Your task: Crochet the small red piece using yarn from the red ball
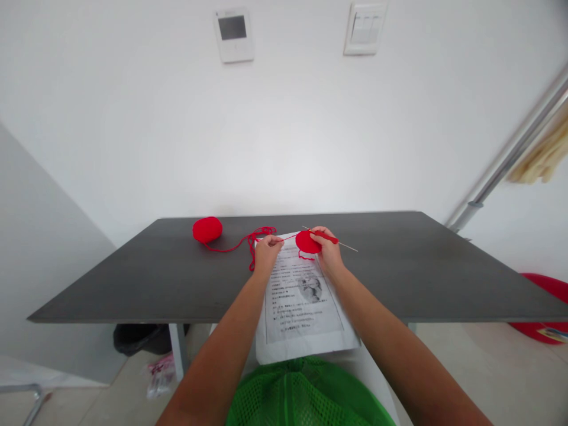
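Note:
My left hand [268,251] is closed in a pinch on the red yarn [290,237]. The strand runs taut from there to a round red crocheted piece [306,241] on the right. Closed around that piece is my right hand [329,251], which also holds a crochet hook [328,237], a thin metal rod with a red middle. A short red tail hangs below the piece. Both hands are above the far end of a printed paper sheet [284,331]. Loose yarn lies in loops beside my left hand and leads to a red yarn ball [207,229] farther left.
The dark grey table [394,272] stands against a white wall. The sheet overhangs its front edge, above a green mesh item [288,396]. Under the table at left are a black bin [142,338] and a plastic bag [160,376]. A red basin [544,305] shows at right.

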### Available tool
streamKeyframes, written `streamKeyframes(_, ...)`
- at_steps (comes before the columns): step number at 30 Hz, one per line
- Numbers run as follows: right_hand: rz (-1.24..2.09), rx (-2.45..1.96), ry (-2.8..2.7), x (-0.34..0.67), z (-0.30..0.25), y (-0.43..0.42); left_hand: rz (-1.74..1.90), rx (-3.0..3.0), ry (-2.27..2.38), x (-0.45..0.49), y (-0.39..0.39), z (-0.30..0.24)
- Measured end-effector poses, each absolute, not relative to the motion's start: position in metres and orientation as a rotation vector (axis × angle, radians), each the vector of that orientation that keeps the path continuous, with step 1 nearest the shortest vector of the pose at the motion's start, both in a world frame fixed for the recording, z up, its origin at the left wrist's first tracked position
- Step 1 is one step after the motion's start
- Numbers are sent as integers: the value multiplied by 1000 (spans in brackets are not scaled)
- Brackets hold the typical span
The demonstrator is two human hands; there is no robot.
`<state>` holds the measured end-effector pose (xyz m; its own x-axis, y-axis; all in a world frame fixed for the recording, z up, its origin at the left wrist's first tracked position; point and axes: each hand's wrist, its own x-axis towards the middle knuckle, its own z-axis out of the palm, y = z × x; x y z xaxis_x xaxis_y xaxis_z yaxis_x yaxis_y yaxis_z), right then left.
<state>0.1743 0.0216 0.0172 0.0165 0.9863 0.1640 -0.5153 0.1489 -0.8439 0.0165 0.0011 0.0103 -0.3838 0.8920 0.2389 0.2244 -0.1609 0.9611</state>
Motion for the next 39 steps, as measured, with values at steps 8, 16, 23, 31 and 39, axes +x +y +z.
streamKeyframes(8, 980, -793, -568, 183, 10, 37, 1782, 1227, 1613, 14, 0, 12)
streamKeyframes(16, 1005, -868, -655, 181, 9, 35, 1698, 1177, 1479, 19, -2, 15)
streamKeyframes(23, 953, -880, -1128, 173, 7, 26, 1333, 1558, 1406, 31, -10, 15)
streamKeyframes(31, 1055, -909, -1165, 171, 8, 24, 1193, 1698, 1443, 34, -15, 17)
streamKeyframes(39, 1415, -740, -702, 172, 14, 29, 1145, 1716, 1417, 34, -12, 14)
